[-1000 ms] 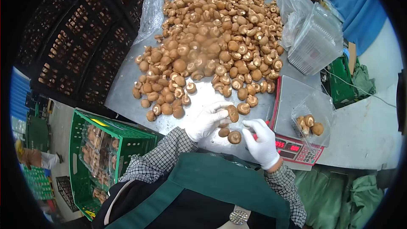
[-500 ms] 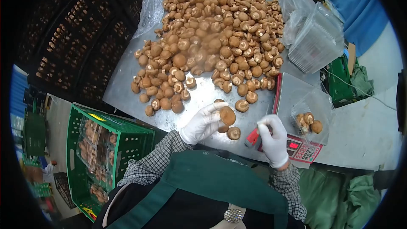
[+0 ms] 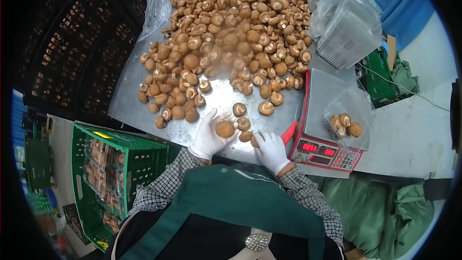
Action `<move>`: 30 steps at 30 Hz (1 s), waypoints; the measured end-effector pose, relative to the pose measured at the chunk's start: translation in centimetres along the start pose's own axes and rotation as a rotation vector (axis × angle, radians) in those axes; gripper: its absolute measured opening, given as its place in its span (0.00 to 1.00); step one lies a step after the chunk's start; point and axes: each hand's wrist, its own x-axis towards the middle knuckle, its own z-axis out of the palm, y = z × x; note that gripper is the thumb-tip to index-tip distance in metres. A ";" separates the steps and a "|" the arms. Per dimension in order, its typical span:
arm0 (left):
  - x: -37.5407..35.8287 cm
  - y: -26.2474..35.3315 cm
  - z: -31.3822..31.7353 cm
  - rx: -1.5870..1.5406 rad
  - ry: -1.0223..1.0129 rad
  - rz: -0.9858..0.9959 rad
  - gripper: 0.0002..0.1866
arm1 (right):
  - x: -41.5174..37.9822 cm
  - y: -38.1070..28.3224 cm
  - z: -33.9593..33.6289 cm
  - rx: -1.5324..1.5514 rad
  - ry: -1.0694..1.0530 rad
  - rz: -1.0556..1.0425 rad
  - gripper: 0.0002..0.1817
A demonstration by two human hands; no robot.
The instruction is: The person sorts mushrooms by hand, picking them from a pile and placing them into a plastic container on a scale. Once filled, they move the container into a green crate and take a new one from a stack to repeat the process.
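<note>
Cradling a mushroom (image 3: 224,129), the left hand (image 3: 204,138) slants toward the right hand (image 3: 272,149).

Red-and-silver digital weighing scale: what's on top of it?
On the scale: a clear plastic tray with a few brown-capped mushrooms inside. They overlap, so the exact count is unclear. The tray bottom and scale surface directly under the mushrooms are hidden.
</note>
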 end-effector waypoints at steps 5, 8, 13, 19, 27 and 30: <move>-0.5 -0.8 -1.0 -0.026 -0.060 -0.109 0.19 | 1.4 1.5 -3.0 1.290 0.019 0.445 0.25; -0.5 -1.6 -0.8 0.105 -0.175 -0.148 0.17 | 2.0 2.6 -3.8 1.965 -0.073 0.371 0.26; -0.9 -1.5 0.8 0.243 -0.271 -0.244 0.22 | 2.6 1.3 -3.1 2.110 -0.083 0.350 0.27; -0.4 -1.3 1.7 0.378 -0.205 -0.301 0.26 | 2.7 -0.3 -1.9 1.834 0.043 0.312 0.28; 0.8 -0.8 2.5 0.749 -0.058 0.025 0.18 | 2.6 0.9 0.1 0.707 0.285 0.189 0.17; 0.8 0.0 3.5 1.254 0.020 0.427 0.20 | 3.0 3.2 0.4 0.584 0.300 0.277 0.06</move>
